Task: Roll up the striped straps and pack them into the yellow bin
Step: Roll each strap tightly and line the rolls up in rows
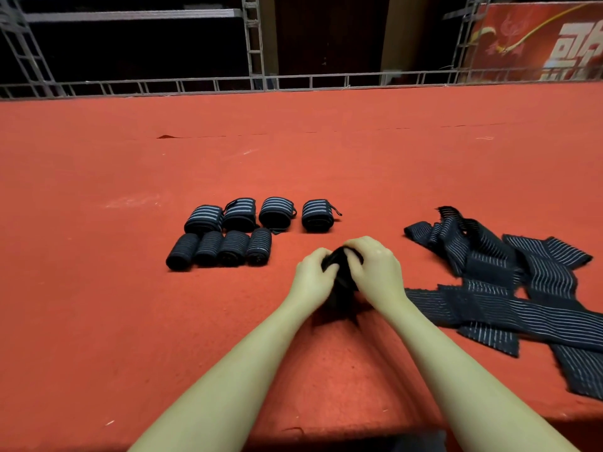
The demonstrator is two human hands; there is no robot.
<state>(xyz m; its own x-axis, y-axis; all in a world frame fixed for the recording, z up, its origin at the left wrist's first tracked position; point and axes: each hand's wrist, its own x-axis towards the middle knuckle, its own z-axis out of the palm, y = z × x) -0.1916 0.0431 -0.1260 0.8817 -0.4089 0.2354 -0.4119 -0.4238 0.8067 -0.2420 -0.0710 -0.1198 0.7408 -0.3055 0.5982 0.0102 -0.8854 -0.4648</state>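
Observation:
Both my hands grip one dark striped strap [341, 282] at the centre of the red carpet. My left hand [315, 277] holds its left side and my right hand [375, 267] covers its top; a loose tail hangs toward me. Several rolled straps [239, 233] lie in two rows to the left, the far row with broad grey stripes, the near row with thin ones. A pile of unrolled striped straps [509, 288] sprawls to the right. No yellow bin is in view.
The red carpeted surface [130, 288] stretches far ahead to a metal truss rail [293, 81]. Its near edge [293, 432] runs just under my forearms. A red banner [538, 40] stands at the back right.

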